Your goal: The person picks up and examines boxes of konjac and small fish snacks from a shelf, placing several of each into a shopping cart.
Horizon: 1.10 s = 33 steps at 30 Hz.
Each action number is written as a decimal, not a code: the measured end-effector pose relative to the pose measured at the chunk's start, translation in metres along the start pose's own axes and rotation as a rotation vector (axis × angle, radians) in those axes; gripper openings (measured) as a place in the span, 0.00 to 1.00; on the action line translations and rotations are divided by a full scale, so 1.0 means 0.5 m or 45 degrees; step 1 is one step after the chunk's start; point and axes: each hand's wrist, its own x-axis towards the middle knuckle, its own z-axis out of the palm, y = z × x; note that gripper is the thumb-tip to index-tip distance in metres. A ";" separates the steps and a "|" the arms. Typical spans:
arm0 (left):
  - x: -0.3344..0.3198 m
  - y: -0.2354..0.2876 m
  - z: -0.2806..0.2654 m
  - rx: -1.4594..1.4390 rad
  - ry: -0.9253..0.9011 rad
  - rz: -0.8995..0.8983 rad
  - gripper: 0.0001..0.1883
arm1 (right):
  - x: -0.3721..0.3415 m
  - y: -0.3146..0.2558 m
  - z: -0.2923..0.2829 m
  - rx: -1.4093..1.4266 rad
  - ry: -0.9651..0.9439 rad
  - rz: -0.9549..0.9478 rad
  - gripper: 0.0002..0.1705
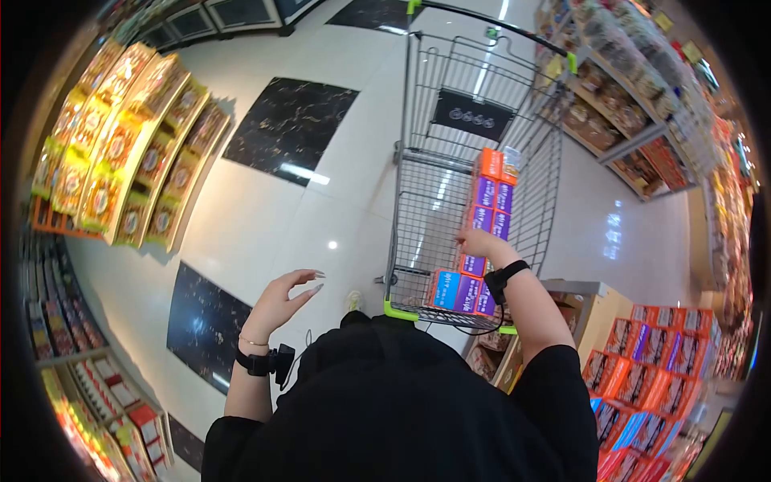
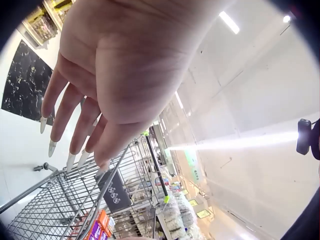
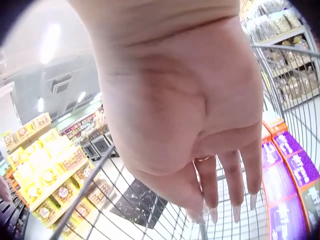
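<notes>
A wire shopping cart [image 1: 430, 197] with bright green corner pieces stands in front of the person. Along its right side runs a double row of small boxes: orange boxes [image 1: 491, 163] at the far end, then several purple boxes [image 1: 484, 191], with a blue box [image 1: 446, 289] at the near end. Over this row is the right hand [image 1: 482, 243], holding nothing; in the right wrist view its fingers [image 3: 232, 175] point down beside the purple boxes. To the left of the cart, the left hand [image 1: 279, 305] is in the air, empty, with its fingers extended.
Stacked yellow packages [image 1: 120, 161] fill a display on the left. At the lower right, orange boxes [image 1: 642, 369] are piled beside a wooden shelf unit [image 1: 598, 313]. Shelves of bagged goods [image 1: 594, 104] stand beyond the cart. The floor is white tile with black marbled panels [image 1: 293, 124].
</notes>
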 end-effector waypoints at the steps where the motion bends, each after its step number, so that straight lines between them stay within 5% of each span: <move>1: -0.016 0.002 0.008 -0.005 0.039 -0.021 0.18 | 0.023 0.014 0.036 -0.004 -0.020 -0.038 0.26; 8: -0.109 -0.013 0.069 0.051 0.185 -0.225 0.19 | 0.047 0.024 0.186 -0.019 -0.052 0.103 0.29; 12: -0.152 -0.006 0.089 0.050 0.237 -0.365 0.19 | 0.098 0.059 0.262 -0.257 -0.061 0.123 0.21; 17: -0.190 -0.019 0.102 0.060 0.310 -0.381 0.20 | 0.116 0.035 0.279 -0.361 -0.094 0.286 0.19; 23: -0.227 -0.025 0.115 0.036 0.319 -0.437 0.20 | 0.117 -0.025 0.275 -0.391 -0.075 0.362 0.29; 28: -0.253 -0.039 0.110 0.059 0.344 -0.478 0.19 | 0.110 -0.073 0.279 -0.007 -0.191 0.714 0.38; 29: -0.255 -0.038 0.108 0.087 0.338 -0.481 0.19 | 0.098 -0.073 0.274 -0.063 -0.286 0.618 0.27; 30: -0.256 -0.038 0.105 0.115 0.332 -0.485 0.20 | 0.101 -0.077 0.277 -0.064 -0.285 0.610 0.27; 33: -0.261 -0.026 0.100 0.125 0.343 -0.502 0.19 | 0.100 -0.090 0.309 -0.084 -0.034 0.814 0.30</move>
